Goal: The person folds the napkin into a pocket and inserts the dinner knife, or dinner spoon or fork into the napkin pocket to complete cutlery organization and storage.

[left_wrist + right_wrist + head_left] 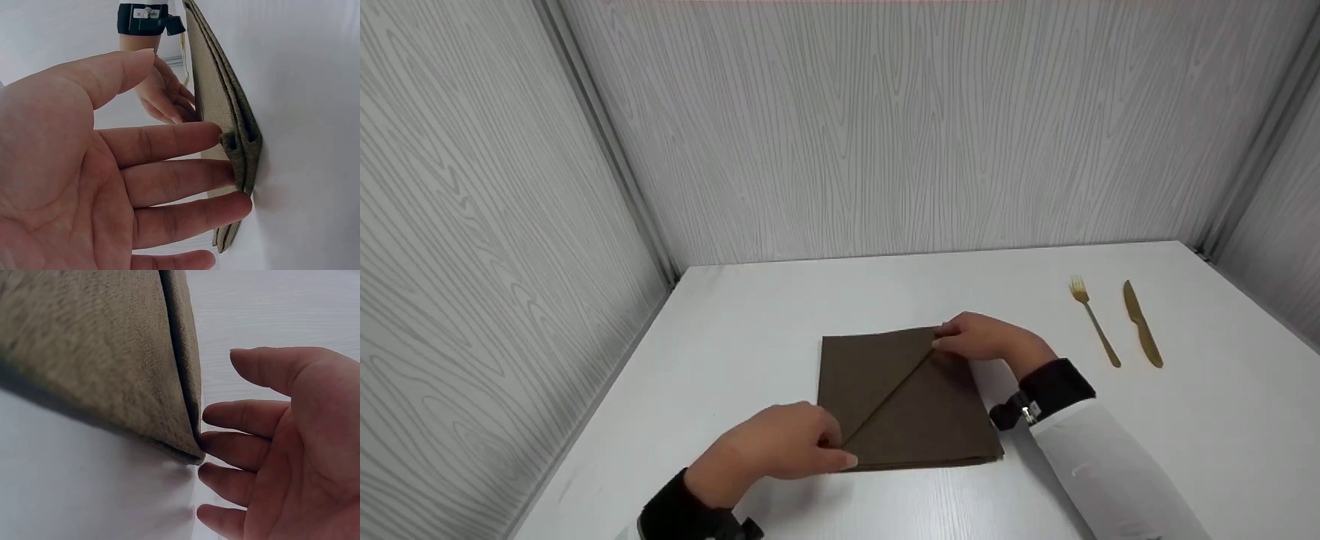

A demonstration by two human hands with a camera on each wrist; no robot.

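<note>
left hand (780, 446): bare, no ring or glove
right hand (986, 339): bare, no ring or glove
left wrist band (682, 517): wide and black, with a dark clip at its near edge
right wrist band (1054, 386): wide and black, with a black buckle and a small silver metal piece; a white label shows on it in the left wrist view
right sleeve (1110, 469): white, long, plain

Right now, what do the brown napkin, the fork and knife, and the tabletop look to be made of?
Napkin: woven cloth, matte olive-brown; the wrist views show a coarse weave and soft stacked layers. Fork and knife: gold-coloured with a dull sheen, probably coated metal, though too small to be sure. Table: smooth white surface with faint grain lines, likely laminate.
</note>
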